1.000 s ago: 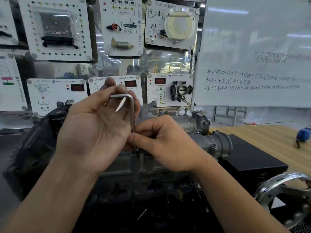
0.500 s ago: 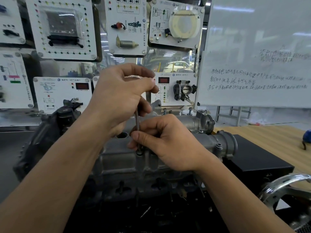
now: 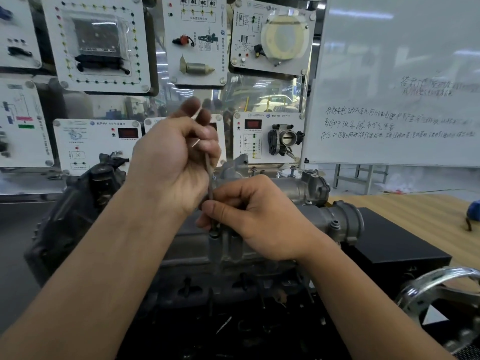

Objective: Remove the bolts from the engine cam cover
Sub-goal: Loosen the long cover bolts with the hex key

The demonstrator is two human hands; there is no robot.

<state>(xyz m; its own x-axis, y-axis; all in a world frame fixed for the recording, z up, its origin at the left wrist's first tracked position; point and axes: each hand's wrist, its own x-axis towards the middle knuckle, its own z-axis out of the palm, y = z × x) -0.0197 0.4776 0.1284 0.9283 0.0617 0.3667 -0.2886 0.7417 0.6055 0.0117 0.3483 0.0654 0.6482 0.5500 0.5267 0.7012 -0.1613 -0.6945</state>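
Hex key top mostly hidden in our gripping left hand; right hand pinches shaft over cam cover; whiteboard behind.

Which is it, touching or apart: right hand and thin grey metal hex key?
Touching. Head view: the right hand pinches the thin grey metal hex key low on its shaft.

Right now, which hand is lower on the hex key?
The right hand, pinching the hex key just above the cam cover; the left hand grips its upper end.
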